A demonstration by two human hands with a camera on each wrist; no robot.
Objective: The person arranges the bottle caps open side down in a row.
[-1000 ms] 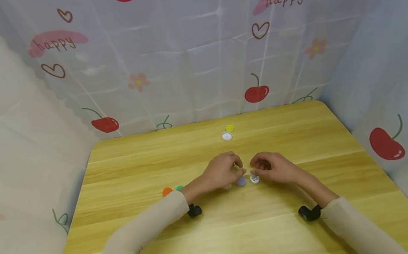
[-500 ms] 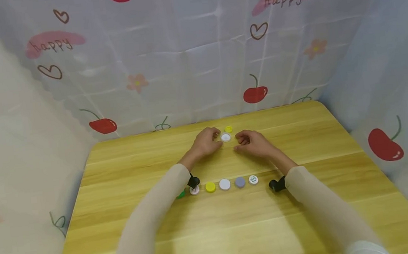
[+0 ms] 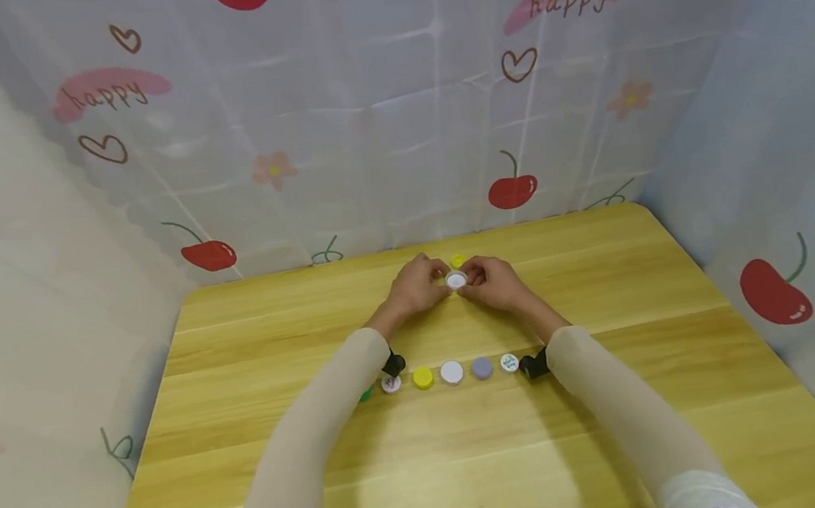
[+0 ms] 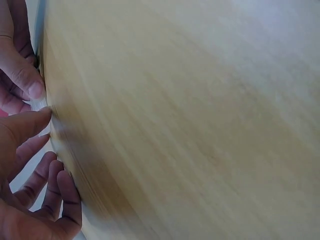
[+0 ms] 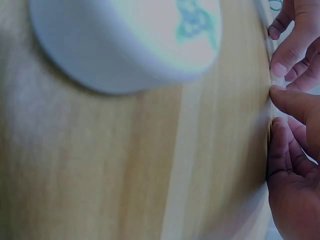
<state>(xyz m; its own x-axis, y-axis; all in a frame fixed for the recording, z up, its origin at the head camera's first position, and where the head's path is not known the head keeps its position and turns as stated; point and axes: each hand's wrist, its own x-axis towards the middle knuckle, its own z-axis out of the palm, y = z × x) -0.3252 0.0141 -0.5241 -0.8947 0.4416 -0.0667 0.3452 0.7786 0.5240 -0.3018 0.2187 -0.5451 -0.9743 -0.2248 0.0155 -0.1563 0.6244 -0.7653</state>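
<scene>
At the back of the table, a round white cap [image 3: 456, 280] with a clear rim sits between my two hands. My left hand [image 3: 414, 285] pinches its left edge with thumb and fingers, and my right hand [image 3: 495, 282] pinches the right edge. Both wrist views show the thumbs almost meeting at the clear rim [image 4: 39, 104]; most of the cap is hidden there. Just behind it lies a small yellow cap [image 3: 458, 262], apart from the fingers.
Nearer me runs a row of caps: green [image 3: 366, 394], pinkish white, yellow [image 3: 422, 378], plain white [image 3: 451, 372], purple [image 3: 482, 368] and printed white [image 5: 135, 40]. My left sleeve partly covers the row's left end. A printed curtain [image 3: 377, 123] borders the wooden table [image 3: 462, 466].
Both hands have left the printed and purple caps, moved to the back, and closed in on the white cap from either side. That cap has shifted slightly towards me.
</scene>
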